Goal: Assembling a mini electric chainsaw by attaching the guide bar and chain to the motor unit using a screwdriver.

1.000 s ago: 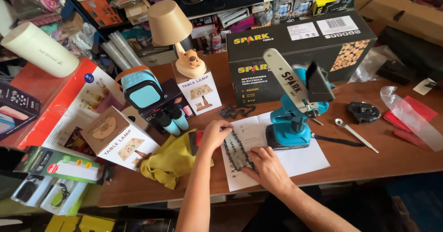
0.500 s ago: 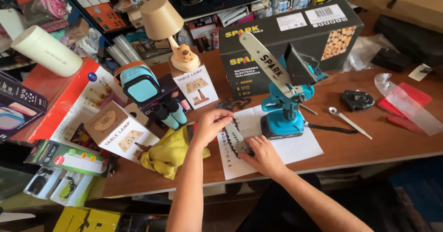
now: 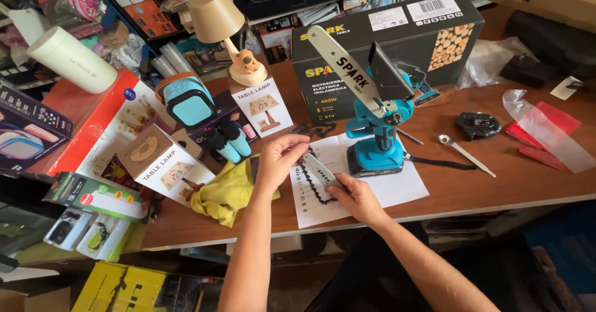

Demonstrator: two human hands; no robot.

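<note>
L hand (image 3: 280, 157) is pinching the upper end of a black saw chain (image 3: 312, 186), thumb + index fingers (image 3: 297, 143) closed narrow on the links, other fingers curled loosely beside them. R hand (image 3: 360, 199) is gripping the lower end of a small guide bar (image 3: 321, 170), a flat grey metal strip, thumb on top, fingers wrapped under; grip tight, no gap showing. Chain is hanging in a loop along the bar's left edge and touching it; can't tell if the links are seated in the bar groove. Both things are sitting over a white instruction sheet (image 3: 397, 185) at the front edge of the wooden table (image 3: 496, 188), between the two hands.

Just behind the sheet a blue mini chainsaw (image 3: 377, 135) is standing upright w/ its own longer bar tilting up-left; its base is touching the sheet. Yellow cloth (image 3: 226, 191) is lying just left of L hand, partly under the wrist. Second loose chain (image 3: 313, 129) is lying behind the sheet near the big dark carton (image 3: 434, 32). Metal wrench (image 3: 465, 153) and a black cover part (image 3: 478, 124) are lying well right of the saw. Small lamp boxes (image 3: 158, 163) + teal bottles (image 3: 226, 143) are standing left.
</note>
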